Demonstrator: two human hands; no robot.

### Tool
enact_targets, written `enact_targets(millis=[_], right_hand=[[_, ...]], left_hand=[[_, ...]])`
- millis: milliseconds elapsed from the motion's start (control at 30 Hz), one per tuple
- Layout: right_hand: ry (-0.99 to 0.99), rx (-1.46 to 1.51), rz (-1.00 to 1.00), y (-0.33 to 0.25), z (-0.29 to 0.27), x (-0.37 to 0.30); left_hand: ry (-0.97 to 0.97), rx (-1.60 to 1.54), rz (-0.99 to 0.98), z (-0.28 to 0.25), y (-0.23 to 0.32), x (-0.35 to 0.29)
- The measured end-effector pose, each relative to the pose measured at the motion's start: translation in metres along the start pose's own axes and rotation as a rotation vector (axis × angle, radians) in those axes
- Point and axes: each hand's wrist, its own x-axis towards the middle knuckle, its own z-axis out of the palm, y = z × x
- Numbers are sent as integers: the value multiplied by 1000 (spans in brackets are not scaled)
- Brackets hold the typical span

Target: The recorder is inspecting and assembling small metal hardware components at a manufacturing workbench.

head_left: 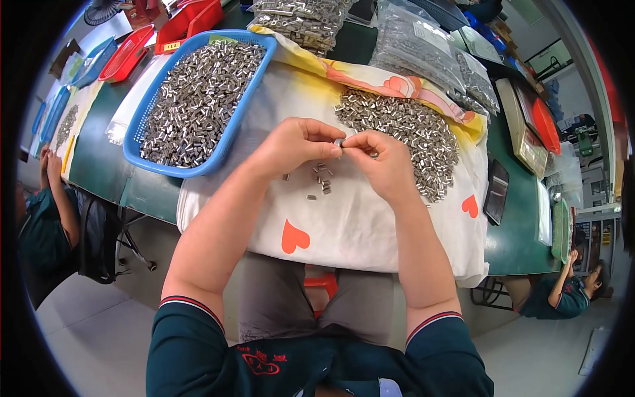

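My left hand (pixel 299 144) and my right hand (pixel 382 162) meet over the white cloth (pixel 357 228). A small silver metal cylinder (pixel 339 142) is pinched between the fingertips of both. Under the hands, several loose cylinders (pixel 322 177) lie scattered on the cloth. Right beyond my right hand spreads a large heap of the same cylinders (pixel 423 142). Left of my left hand stands a blue perforated basket (pixel 147 167), filled with more of these metal pieces. My fingers partly cover the held cylinder.
Clear bags of metal parts (pixel 417 46) sit at the back, beside a stack of bagged parts (pixel 297 26). Red trays (pixel 129 53) stand at the far left. A dark phone (pixel 496 192) lies on the green table (pixel 519 245). Other people sit at both sides.
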Motion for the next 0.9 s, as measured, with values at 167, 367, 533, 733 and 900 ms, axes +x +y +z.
enact_targets(millis=[167,367,533,733,900], right_hand=[[141,-88,97,10,-15,10],[198,-566,-150,32,-4,17],[122,-784,-118,34,0,16],[128,-647,-187,17,1,12],[46,81,42,4,0,7]], left_hand=[[-19,22,-35,4,3,-2],[-27,69,-19,4,1,1],[30,-66,-70,2,6,1],[36,-269,-27,1,1,1],[29,-255,-28,1,0,2]])
